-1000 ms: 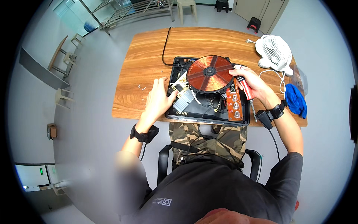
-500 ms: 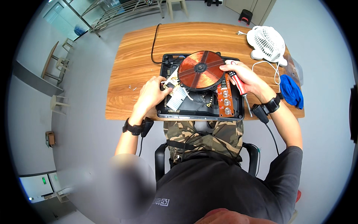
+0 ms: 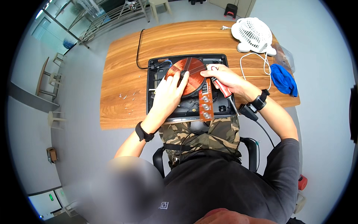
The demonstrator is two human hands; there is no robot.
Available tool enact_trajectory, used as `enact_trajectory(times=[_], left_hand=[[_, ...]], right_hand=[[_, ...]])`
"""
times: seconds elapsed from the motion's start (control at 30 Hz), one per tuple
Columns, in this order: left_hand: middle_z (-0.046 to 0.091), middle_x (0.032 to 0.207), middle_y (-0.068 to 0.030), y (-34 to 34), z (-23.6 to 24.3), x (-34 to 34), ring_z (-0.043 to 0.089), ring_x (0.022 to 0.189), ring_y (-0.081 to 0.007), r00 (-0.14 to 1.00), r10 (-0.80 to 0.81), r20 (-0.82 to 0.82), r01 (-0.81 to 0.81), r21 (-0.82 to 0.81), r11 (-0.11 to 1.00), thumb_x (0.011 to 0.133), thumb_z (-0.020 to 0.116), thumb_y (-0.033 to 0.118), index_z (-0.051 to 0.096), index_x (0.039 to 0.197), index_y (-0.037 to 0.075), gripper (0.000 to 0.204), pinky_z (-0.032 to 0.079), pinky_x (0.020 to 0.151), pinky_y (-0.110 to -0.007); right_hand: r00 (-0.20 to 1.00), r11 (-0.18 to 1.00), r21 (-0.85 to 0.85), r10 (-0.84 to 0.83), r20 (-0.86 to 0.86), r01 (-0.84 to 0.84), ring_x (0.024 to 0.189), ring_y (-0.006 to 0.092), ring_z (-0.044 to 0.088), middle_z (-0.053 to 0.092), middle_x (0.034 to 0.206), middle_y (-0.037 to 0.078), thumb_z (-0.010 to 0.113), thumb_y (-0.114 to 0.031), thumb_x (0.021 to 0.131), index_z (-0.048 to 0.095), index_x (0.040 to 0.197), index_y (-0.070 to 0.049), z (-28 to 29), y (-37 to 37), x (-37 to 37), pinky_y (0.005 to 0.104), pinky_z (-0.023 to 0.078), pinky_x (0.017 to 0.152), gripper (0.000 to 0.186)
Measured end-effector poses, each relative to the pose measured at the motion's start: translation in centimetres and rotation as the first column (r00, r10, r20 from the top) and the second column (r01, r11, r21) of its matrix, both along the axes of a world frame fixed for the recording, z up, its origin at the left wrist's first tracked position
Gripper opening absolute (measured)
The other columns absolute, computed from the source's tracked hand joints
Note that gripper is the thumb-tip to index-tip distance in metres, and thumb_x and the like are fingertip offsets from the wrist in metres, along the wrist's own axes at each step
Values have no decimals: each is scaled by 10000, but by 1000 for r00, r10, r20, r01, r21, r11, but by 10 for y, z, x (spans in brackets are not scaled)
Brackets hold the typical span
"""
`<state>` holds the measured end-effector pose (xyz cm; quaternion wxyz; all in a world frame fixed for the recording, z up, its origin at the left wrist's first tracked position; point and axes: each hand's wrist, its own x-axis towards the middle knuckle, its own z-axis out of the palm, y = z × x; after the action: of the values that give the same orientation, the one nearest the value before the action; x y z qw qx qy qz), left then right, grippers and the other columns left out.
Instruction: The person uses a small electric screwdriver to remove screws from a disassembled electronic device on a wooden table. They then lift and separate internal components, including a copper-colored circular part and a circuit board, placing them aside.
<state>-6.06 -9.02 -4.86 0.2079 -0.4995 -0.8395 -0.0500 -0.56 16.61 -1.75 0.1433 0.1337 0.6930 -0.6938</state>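
Observation:
A round copper coil (image 3: 194, 84) lies over a shallow black housing (image 3: 220, 59) on the table. My left hand (image 3: 168, 95) is on the coil's left part, thumb and fingers on its face around the dark hub, closed on it. My right hand (image 3: 229, 80) is wrapped round a red-and-black screwdriver (image 3: 223, 89), its shaft pointing down toward me. The right thumb also touches the coil's right edge. An orange control board (image 3: 206, 106) with round buttons and a small display hangs below the coil, slightly blurred, overlapping the housing's front edge.
On the wooden table (image 3: 119, 74), a white fan (image 3: 254, 35) with its cord stands at the far right. A blue cloth (image 3: 284, 80) lies near the right edge. Small white scraps (image 3: 125, 98) are scattered left of the housing. A black cable (image 3: 138, 52) runs from the housing's back left.
My left hand has moved from the white finned heat sink and board onto the coil; the heat sink is now hidden. The control board has shifted toward me, over the housing's front edge.

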Motion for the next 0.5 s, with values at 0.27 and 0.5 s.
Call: enact_trajectory(times=[0.27,0.5], left_hand=[[604,1278,-173,-9,-8,-12,605,1011,-274,997,43,-59,-41,49,998,841,621,35,494,1488,40,659,552,843,-343],[597,1273,-179,-3,-10,-9,601,1010,-284,998,30,-49,-31,-8,999,807,630,29,484,1490,30,698,560,813,-348]], right_hand=[[999,996,91,26,-37,-22,532,34,494,638,893,-16,619,-383,1031,696,1060,-59,-4,19,8,208,400,450,334],[980,979,170,136,-147,-110,622,51,560,652,883,-2,656,-183,979,674,982,-60,-41,33,-8,225,459,519,125]])
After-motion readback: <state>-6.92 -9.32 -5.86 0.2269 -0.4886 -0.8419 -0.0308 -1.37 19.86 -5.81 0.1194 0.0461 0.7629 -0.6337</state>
